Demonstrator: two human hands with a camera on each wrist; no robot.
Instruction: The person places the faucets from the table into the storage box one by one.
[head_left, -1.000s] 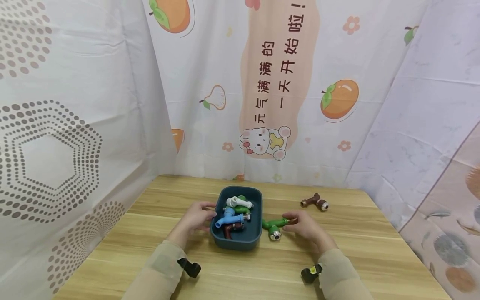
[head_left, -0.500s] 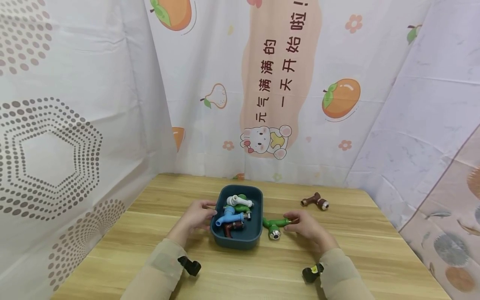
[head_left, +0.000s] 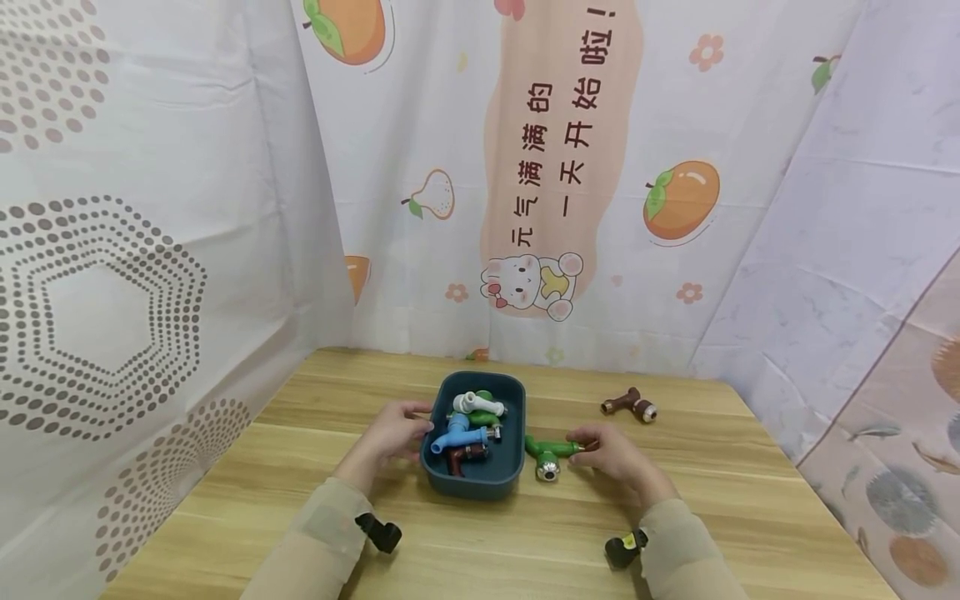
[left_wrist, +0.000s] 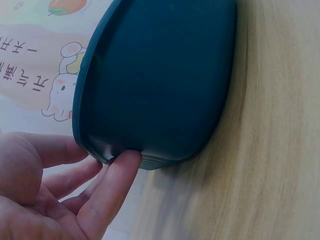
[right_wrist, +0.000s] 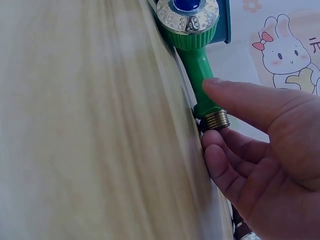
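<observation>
Right hand point(head_left: 609, 451) pinches a green tap point(right_wrist: 197, 75) near its threaded end point(right_wrist: 217, 120); left hand point(head_left: 392, 429), fingers loosely spread, touches a tub point(head_left: 472, 490). Gripping nearer the knob point(right_wrist: 190, 22) would likely balance better.

My sleeves point(head_left: 311, 533) are beige, the bin point(head_left: 472, 489) dark teal, the tap point(head_left: 552, 448) green, the worktop point(head_left: 750, 508) yellowish-brown, wood-grained.

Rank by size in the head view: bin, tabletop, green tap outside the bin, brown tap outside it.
Tabletop
Bin
Green tap and brown tap: too alike to rank, the green lying nearer the camera.
</observation>
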